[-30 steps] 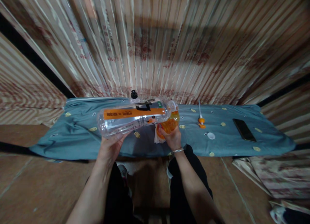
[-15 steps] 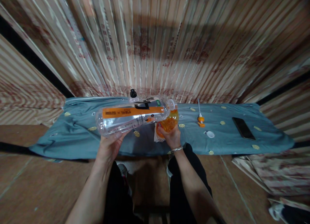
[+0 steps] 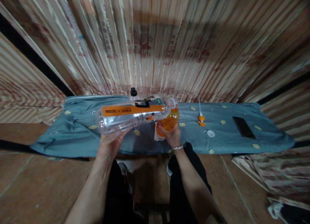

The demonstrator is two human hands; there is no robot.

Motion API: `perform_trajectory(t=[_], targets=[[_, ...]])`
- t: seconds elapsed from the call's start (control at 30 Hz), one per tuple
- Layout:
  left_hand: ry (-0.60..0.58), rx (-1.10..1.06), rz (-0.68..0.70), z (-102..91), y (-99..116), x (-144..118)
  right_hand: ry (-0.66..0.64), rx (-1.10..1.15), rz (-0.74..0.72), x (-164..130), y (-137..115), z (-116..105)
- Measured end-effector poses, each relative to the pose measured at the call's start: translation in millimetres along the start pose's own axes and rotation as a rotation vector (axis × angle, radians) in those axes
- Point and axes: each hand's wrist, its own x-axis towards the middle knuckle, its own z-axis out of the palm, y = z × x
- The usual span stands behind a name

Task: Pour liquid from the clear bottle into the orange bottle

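Observation:
My left hand (image 3: 110,145) holds a large clear plastic bottle (image 3: 132,114) with an orange label, lying almost level, its open mouth at the right. That mouth sits over the top of a small orange bottle (image 3: 169,122), which my right hand (image 3: 172,135) grips from below on the blue cloth. A white tissue or wrapper (image 3: 156,136) lies beside the small bottle.
The blue patterned cloth (image 3: 72,133) covers a low surface in front of striped curtains. On it lie an orange pump head with a white tube (image 3: 201,118), a white cap (image 3: 211,133), a black phone (image 3: 243,127) and a black-capped bottle (image 3: 133,93) behind the large one.
The large bottle's base has dipped a little and its mouth has stayed at the small bottle. Both hands keep their hold.

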Motion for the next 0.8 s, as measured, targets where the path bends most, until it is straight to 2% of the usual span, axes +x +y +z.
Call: perform_trajectory(t=[0.37, 0.6, 0.8], targets=[[-0.021, 0.004, 0.006, 1.3, 0.7, -0.6, -0.015, -0.01, 0.002, -0.6, -2.7, -1.9], [-0.034, 0.009, -0.001, -5.6, -1.9, 0.9, -0.002, 0.014, -0.022, -0.4, 0.1, -1.2], [-0.021, 0.009, -0.001, -5.1, -2.1, 0.8, -0.044, -0.017, 0.042, -1.8, -8.4, -6.2]])
